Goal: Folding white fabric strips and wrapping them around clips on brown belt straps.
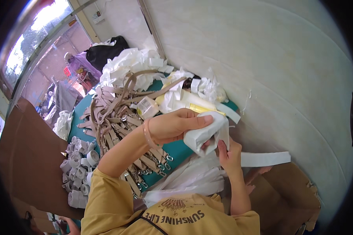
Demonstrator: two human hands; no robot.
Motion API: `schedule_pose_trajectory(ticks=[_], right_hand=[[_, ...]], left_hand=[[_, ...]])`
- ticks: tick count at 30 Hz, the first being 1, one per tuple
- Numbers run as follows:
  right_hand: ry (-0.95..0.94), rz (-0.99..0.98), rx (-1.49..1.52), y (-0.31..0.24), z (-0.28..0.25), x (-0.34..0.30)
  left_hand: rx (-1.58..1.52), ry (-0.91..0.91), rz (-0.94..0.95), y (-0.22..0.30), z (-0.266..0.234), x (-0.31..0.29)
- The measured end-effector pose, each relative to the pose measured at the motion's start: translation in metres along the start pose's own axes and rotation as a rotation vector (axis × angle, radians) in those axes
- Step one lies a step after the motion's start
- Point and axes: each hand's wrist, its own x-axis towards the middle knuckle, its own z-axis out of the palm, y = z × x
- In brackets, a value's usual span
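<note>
In front of my chest, a white strip (pixel 205 135) of paper or thin foam is bent into a loose, hollow loop. My left hand (pixel 178 126) pinches its upper left side, with the thumb lying along the top. At the lower right side, my right hand (pixel 230 155) is closed on the same loop between thumb and fingers. Inside the loop, fingertips show through the opening. Beyond my right wrist a flat white band (pixel 265 159) sticks out; whether it joins the loop is hidden.
Beige straps with metal clips (pixel 117 125) are heaped on the green table (pixel 176 150). White rolled coils (pixel 79 172) fill the left side by a brown cardboard sheet (pixel 31 156). White wrapping (pixel 131 64) lies at the back, a cardboard box (pixel 286 192) at lower right. Another person's hand (pixel 71 226) shows lower left.
</note>
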Motion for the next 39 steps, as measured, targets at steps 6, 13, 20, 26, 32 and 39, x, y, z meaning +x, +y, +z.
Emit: schedule_pose_trajectory(ticks=[6, 13, 20, 26, 32, 39], right_hand=[[-0.163, 0.256, 0.345, -0.039, 0.013, 0.001], [-0.128, 0.381, 0.466, -0.053, 0.007, -0.016], [-0.193, 0.407, 0.397, -0.074, -0.007, -0.021], [-0.180, 0.463, 0.433, -0.080, -0.012, -0.027], [-0.222, 0.515, 0.459, -0.071, -0.012, -0.026], [-0.205, 0.426, 0.257, -0.061, 0.003, -0.030]], left_hand=[[0.056, 0.121, 0.363, -0.002, 0.011, 0.016], [-0.260, 0.093, 0.478, -0.013, 0.013, 0.044], [0.066, 0.245, 0.759, -0.019, 0.010, 0.061], [0.064, 0.191, 0.716, -0.032, -0.004, 0.060], [0.234, 0.339, 0.597, -0.032, -0.004, 0.053], [-0.013, 0.289, 0.436, -0.021, -0.033, 0.045]])
